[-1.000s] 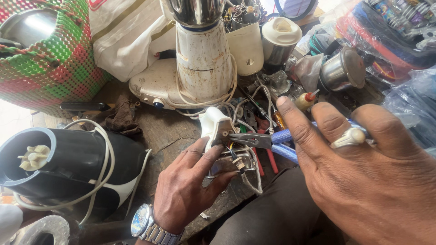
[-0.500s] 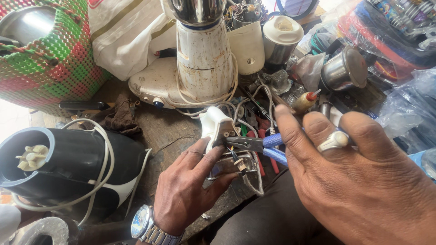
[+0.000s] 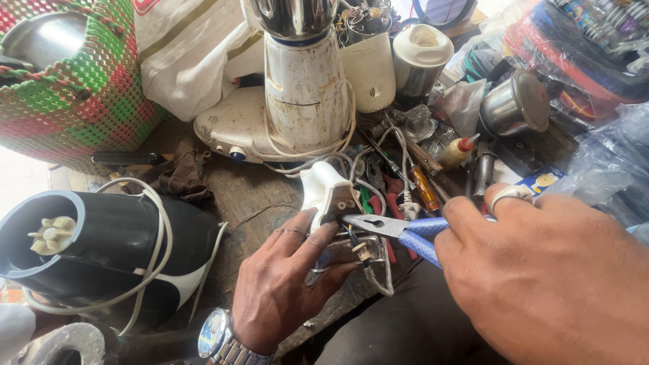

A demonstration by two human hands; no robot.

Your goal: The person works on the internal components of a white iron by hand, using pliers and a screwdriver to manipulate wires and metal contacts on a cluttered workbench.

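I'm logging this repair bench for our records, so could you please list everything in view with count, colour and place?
White part: one, white, bench centre, under the left fingers.
Pliers: one, blue handles, nose at the white part.
Mixer base: one, dirty white, upright behind.
Black appliance: one, black with white cord, lying at left.
Basket: one, green and red woven, top left.
Steel jar: one, silver, upper right.
Screwdriver: one, amber handle, right of centre.
Wristwatch: one, silver, left wrist.
Left hand: steadies the white part.
Right hand: grips the pliers.
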